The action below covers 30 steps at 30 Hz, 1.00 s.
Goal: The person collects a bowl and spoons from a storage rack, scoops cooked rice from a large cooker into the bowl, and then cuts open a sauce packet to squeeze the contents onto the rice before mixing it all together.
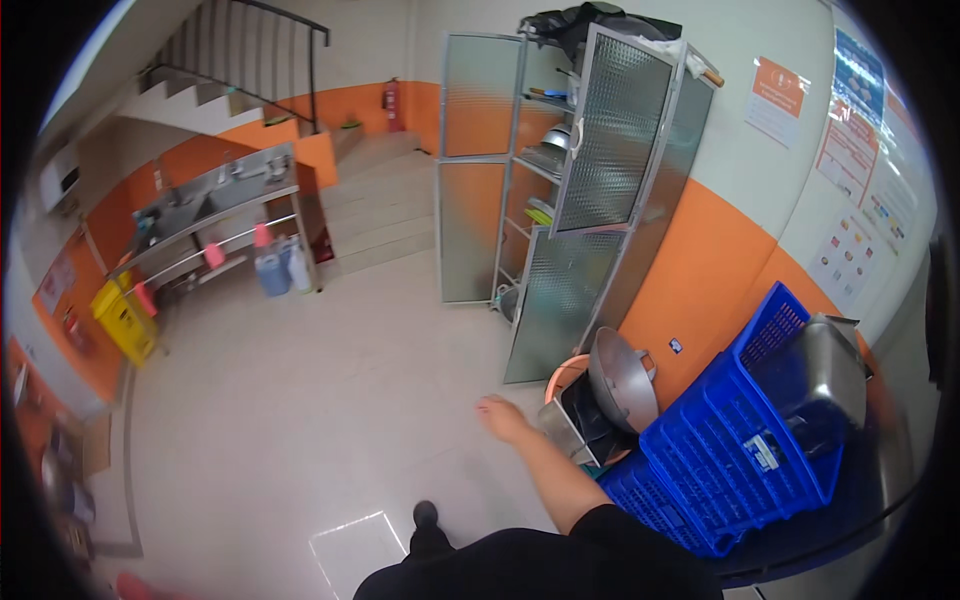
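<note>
My right hand (501,418) is out in front of my body above the pale tiled floor, slightly blurred, with nothing visible in it and its fingers loosely bent. Nearest to it, on the right, are a square metal container (564,429) and a metal wok (621,381), set in or on an orange tub (568,373). A blurred pinkish shape (135,585) lies at the bottom left rim; whether it is my left hand I cannot tell.
A glass-doored metal cabinet (615,142) has doors swung out. Blue plastic crates (739,442) stand at the right, a metal pan (836,367) in the upper one. A steel sink unit (232,196), a yellow floor sign (124,319) and steps (386,217) are farther off.
</note>
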### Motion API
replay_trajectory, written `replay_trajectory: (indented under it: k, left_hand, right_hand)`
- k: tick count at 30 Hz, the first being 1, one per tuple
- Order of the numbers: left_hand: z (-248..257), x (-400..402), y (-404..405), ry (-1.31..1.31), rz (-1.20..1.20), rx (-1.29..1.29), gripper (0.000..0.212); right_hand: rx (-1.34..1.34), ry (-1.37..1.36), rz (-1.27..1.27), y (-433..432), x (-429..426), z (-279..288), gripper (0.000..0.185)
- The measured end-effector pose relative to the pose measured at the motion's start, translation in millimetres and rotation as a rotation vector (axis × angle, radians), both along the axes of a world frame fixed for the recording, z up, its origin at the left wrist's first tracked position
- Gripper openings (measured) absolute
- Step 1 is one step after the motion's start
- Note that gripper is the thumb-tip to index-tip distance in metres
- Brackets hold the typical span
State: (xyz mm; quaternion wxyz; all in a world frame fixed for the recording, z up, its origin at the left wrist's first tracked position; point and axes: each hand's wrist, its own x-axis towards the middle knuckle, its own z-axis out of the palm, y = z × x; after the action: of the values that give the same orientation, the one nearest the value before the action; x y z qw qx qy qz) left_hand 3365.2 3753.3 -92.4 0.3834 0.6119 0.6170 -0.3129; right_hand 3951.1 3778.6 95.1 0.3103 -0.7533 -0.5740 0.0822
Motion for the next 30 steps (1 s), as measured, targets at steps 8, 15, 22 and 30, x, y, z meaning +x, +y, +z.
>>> replay_trajectory:
  k: [8,15,22,30]
  left_hand:
    - [-18,152,327,-0.062,-0.603,0.460,0.025]
    - [120,529,566,-0.996,-0.314,0.839,0.020]
    - [97,675,563,-0.476,-0.698,0.439,0.029]
    - [9,594,723,0.103,-0.544,0.011,0.028]
  right_hand:
    - [-0.251,0.331,0.410,78,-6,-12,0.012]
    - [0.171,0.390,-0.214,129,148,-1,0.008]
    - [-0.146,0.352,0.022,336,282,29,0.010]
    - [0.077,0.176,-0.181,521,471,10,0.011]
